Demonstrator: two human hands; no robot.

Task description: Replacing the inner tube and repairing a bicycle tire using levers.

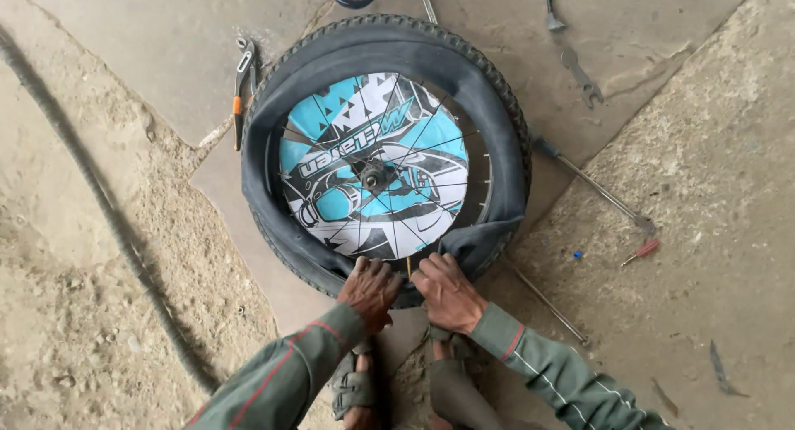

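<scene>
A small bicycle wheel lies flat on the stone floor, with a black knobby tyre (431,45), a loose black inner tube (489,231) bulging out of it, and a blue, white and black disc cover (373,161) behind the spokes. My left hand (370,288) presses on the tyre's near edge. My right hand (447,291) grips the tube and tyre right beside it. A thin valve stem (408,269) stands between the two hands. My sandalled feet (356,389) are just below the wheel.
Orange-handled pliers (241,91) lie at the wheel's upper left. A spanner (582,76) and another tool (551,12) lie at top right. A long rod (592,186), a red screwdriver (642,249) and a thin rod (546,302) lie to the right. Rough sandy ground surrounds the slab.
</scene>
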